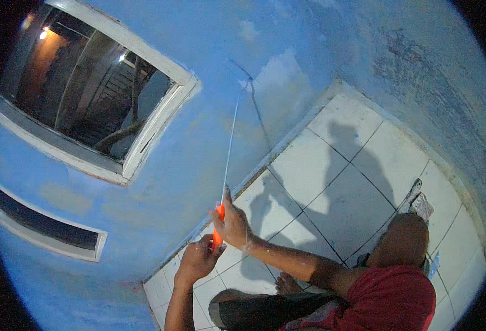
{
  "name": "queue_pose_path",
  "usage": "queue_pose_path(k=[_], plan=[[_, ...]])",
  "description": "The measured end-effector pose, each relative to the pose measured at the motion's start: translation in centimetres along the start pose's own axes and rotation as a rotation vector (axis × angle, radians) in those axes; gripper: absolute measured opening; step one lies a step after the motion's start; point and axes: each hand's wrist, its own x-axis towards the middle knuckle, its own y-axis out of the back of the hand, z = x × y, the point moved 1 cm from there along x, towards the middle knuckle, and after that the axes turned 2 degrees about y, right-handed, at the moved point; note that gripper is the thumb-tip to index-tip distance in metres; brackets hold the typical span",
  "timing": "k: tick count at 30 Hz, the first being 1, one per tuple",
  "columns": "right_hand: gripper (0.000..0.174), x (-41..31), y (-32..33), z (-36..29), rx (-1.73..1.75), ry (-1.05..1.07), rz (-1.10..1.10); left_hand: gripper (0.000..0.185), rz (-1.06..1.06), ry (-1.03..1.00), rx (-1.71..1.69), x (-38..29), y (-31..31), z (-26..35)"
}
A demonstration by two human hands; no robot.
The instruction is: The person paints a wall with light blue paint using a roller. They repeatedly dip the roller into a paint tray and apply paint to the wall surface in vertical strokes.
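Note:
Both my hands grip the orange handle (219, 231) of a long-rodded tool, probably a paint roller frame. My right hand (232, 225) wraps the upper part of the handle, its thumb pointing up along the rod. Lower down, my left hand (197, 257) holds the handle's bottom end. The thin metal rod (231, 145) runs up to the blue wall (176, 165) and bends near a pale patch (282, 70). What the rod carries at its tip is hard to make out. A dark shadow of the tool falls on the wall beside it.
A white-framed window opening (160, 124) is at upper left, with a narrow recess (98, 248) below. White floor tiles (330, 120) meet the walls at a corner. A flat hand tool, seemingly a paintbrush (423, 206), lies beyond my knee (400, 240). Blue spots dot the tiles.

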Motion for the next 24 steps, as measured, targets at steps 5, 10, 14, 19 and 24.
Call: queue_pose_path(k=[5,10,14,19,24], plan=[[0.082,8.2,6.5,-0.4,-0.156,0.015,0.116,0.042,0.121,-0.152,-0.072,6.0,0.9,4.4],[0.077,15.7,13.9,-1.3,-0.236,0.124,0.255,0.045,0.196,-0.251,-0.117,12.4,2.5,10.3],[0.069,16.9,14.8,-1.7,-0.264,0.213,0.346,0.045,0.216,-0.26,-0.043,12.9,3.6,11.4],[0.077,11.8,9.3,-1.8,-0.084,0.169,0.188,0.042,0.236,-0.178,-0.069,7.6,2.7,7.0],[0.085,3.6,1.6,-1.2,-0.1,0.117,0.048,0.042,0.182,-0.013,-0.032,0.9,-0.2,1.7]])
